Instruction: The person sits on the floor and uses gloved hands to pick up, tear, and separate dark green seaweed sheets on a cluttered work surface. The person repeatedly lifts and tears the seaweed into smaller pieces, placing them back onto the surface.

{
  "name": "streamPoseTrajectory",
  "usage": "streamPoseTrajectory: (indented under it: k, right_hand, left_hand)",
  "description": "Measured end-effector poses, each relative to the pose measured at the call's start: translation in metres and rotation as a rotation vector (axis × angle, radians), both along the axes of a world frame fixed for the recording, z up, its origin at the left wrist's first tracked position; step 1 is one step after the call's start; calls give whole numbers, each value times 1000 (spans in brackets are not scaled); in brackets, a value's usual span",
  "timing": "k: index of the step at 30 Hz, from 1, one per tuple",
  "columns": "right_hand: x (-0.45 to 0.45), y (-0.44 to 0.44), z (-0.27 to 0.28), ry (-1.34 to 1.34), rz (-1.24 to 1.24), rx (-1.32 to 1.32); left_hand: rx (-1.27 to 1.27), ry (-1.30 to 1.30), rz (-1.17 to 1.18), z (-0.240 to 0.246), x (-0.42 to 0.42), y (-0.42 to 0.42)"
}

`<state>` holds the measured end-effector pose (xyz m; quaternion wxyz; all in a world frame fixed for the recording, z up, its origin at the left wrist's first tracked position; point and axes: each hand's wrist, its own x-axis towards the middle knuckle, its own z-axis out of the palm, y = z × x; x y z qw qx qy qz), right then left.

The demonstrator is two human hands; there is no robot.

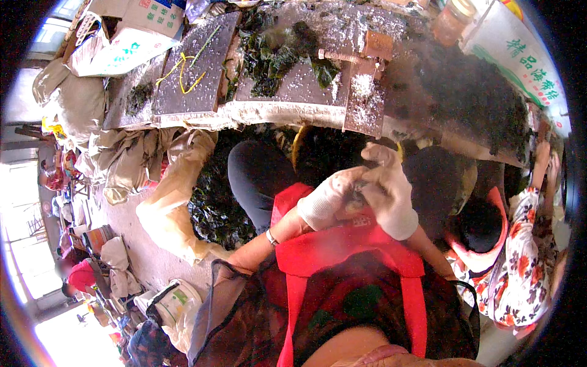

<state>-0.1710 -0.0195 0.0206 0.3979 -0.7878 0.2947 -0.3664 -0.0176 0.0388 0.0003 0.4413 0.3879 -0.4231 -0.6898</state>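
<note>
My left hand [331,195] and my right hand [390,195], both in white knit gloves, meet in front of my red apron [335,257]. Their fingers overlap and blur. Whether anything small sits between them is hidden. Just beyond, a narrow board [364,117] sprinkled with white grains juts over the table's edge. A metal bolt [341,56] and a rusty brown block [378,45] are at its far end. Dark green kelp [275,55] is heaped left of the bolt. More dark kelp [220,215] lies below, beside my knee.
Yellow-green strips [183,75] rest on a dark board [188,91]. A large dark heap [463,96] covers the table's right side, near a lidded jar [451,20]. A co-worker in a floral sleeve [523,257] sits close at right. Sacks [133,160] and a white bucket [176,298] stand left.
</note>
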Motion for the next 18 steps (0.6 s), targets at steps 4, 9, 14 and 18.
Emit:
streamPoseTrajectory:
  k: [4,9,14,18]
  right_hand:
    - [-2,-3,22,-622,27,1027]
    - [-13,-9,2,-1022,206,1225]
    - [-32,-28,1,-485,-212,696]
    - [-36,-41,28,222,-94,-106]
  left_hand:
    - [-102,-26,-86,-16,2,10]
    - [201,246,-129,5,12,17]
    - [-63,-408,125,11,7,14]
    - [-190,-667,274,18,6,2]
